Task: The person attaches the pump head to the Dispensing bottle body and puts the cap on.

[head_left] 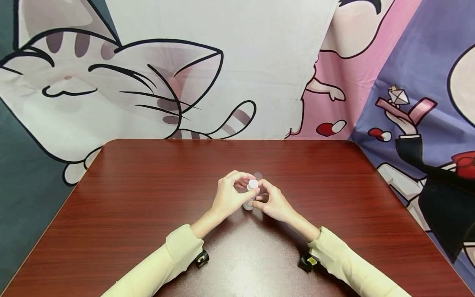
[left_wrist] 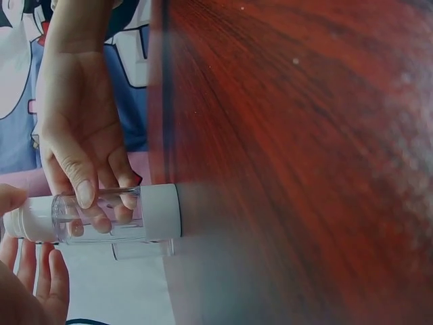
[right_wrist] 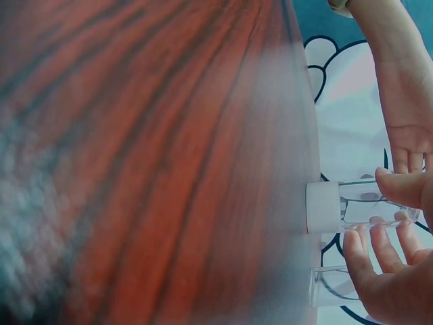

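Observation:
A clear plastic bottle [left_wrist: 108, 223] with a white collar and a white base [right_wrist: 323, 207] stands upright on the table between the hands. My left hand [head_left: 229, 194] holds it at the white top [head_left: 253, 184], thumb on the near side and fingers curving round behind. Lower down, my right hand [head_left: 277, 205] grips the see-through body between thumb and fingers. Nothing shows inside the body apart from the fingers seen through it. Just behind the bottle, a small clear cylindrical piece [right_wrist: 331, 286] stands on the table.
The reddish-brown wooden table [head_left: 148, 206] spreads out around the hands, with a glossy glare near its front. Its far edge meets a hanging cloth [head_left: 271, 74] printed with cartoon figures. A small black device [head_left: 202, 258] sits under each sleeve cuff.

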Tool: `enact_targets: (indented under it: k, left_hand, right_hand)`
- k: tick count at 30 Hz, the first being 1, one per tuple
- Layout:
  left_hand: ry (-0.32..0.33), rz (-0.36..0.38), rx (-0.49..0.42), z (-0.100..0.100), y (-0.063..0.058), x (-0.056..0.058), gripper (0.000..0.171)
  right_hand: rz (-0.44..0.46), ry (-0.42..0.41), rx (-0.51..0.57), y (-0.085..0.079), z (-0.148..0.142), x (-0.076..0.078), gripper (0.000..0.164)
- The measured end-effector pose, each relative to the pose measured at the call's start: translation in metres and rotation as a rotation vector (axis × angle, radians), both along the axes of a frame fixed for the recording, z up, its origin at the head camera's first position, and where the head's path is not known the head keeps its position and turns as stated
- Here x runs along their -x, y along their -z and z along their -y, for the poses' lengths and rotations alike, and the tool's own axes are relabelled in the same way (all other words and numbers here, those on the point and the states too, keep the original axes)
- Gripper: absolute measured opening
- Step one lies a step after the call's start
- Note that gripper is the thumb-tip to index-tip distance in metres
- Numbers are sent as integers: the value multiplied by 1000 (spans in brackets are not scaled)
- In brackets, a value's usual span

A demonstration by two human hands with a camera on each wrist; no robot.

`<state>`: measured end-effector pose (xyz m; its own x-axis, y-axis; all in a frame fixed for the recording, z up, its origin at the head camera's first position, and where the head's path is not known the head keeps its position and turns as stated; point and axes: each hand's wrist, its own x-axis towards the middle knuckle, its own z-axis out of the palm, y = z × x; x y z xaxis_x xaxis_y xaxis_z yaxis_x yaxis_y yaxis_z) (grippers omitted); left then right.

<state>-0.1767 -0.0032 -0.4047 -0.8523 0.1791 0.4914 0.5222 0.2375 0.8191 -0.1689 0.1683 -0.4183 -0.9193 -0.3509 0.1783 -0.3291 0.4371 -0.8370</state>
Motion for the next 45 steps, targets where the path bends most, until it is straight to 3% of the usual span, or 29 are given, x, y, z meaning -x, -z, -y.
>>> enact_targets:
  k: [11, 20, 32, 41, 45]
  left_hand:
    - [35, -11, 0, 1, -1, 1, 24]
    - [42, 3, 14, -1, -2, 0, 38]
    - [62, 27, -12, 1, -4, 1, 30]
    - [119, 10, 25, 4, -8, 3, 31]
    - [144, -8, 40, 5, -3, 7, 33]
  right_hand:
    - [12, 0, 1, 0, -1, 0, 38]
    - [-18, -1, -5, 4, -2, 1, 39]
    - [-4, -9, 6, 2, 0, 1, 38]
    - [1, -13, 5, 4, -1, 3, 38]
    - [9, -11, -2, -7, 3, -2, 37]
